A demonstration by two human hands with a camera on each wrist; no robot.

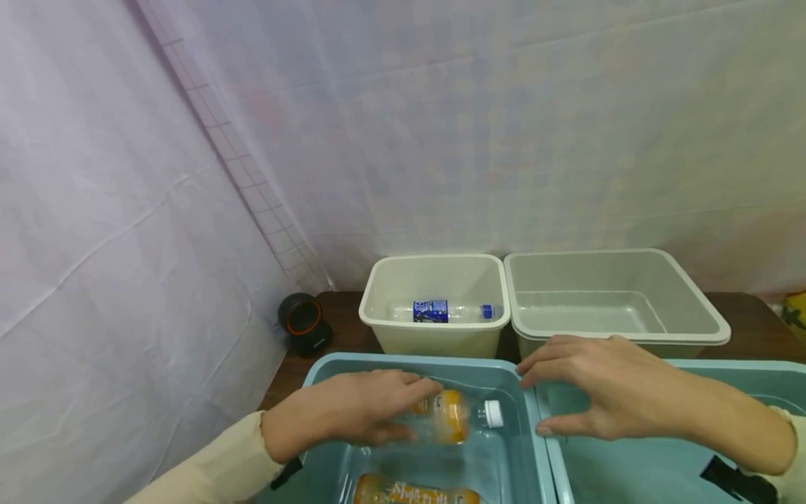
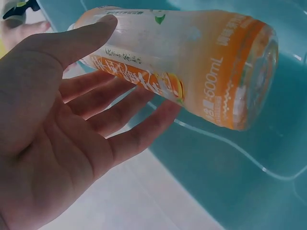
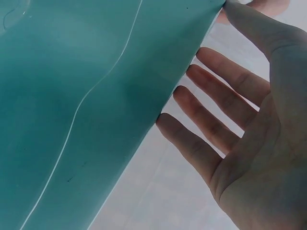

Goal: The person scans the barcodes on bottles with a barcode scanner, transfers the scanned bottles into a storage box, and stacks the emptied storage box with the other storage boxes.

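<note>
Glossy teal plastic tub (image 1: 504,371), clear plastic bottle (image 1: 450,416), dark wooden table (image 1: 755,329)

Left hand (image 1: 349,413) gripping orange bottle (image 1: 450,415) over left teal tub (image 1: 403,365); right hand (image 1: 598,385) spread flat above right teal tub (image 1: 724,367), holding nothing.

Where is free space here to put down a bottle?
The grey bin at back right is bare. The white bin holds one blue-labelled bottle. The left teal tub is crowded: left hand, orange bottle.

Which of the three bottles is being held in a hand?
The orange-labelled bottle with the white cap, gripped by the left hand. Another orange bottle lies below it; the blue-labelled bottle lies in the cream bin.
</note>
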